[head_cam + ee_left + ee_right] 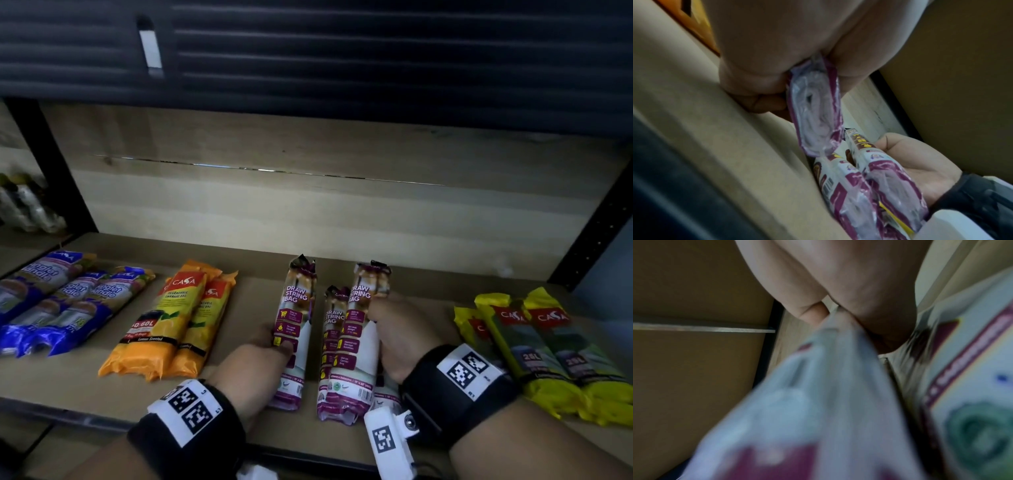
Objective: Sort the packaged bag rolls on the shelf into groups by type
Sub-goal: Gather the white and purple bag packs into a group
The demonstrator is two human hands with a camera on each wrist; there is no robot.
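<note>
Several purple-and-white draw string bag packs lie in the middle of the wooden shelf [253, 308]. My left hand [274, 342] grips the leftmost pack [296, 308] at its middle, thumb on top; the left wrist view shows that pack's [816, 110] end between my thumb and fingers. My right hand [380, 318] holds the tall right pack [363, 318], which lies against a shorter pack [334, 329]. In the left wrist view the right hand [920, 175] cups these two packs [869, 186] from the side. The right wrist view is blurred, with a pack [818, 402] pinched below my fingers [812, 313].
Blue packs [68, 301] lie grouped at the far left, orange packs [171, 318] beside them, and yellow packs [548, 349] at the right. Black uprights [596, 219] frame the bay. The wooden back wall [308, 205] stands behind. More goods [27, 205] sit in the neighbouring bay.
</note>
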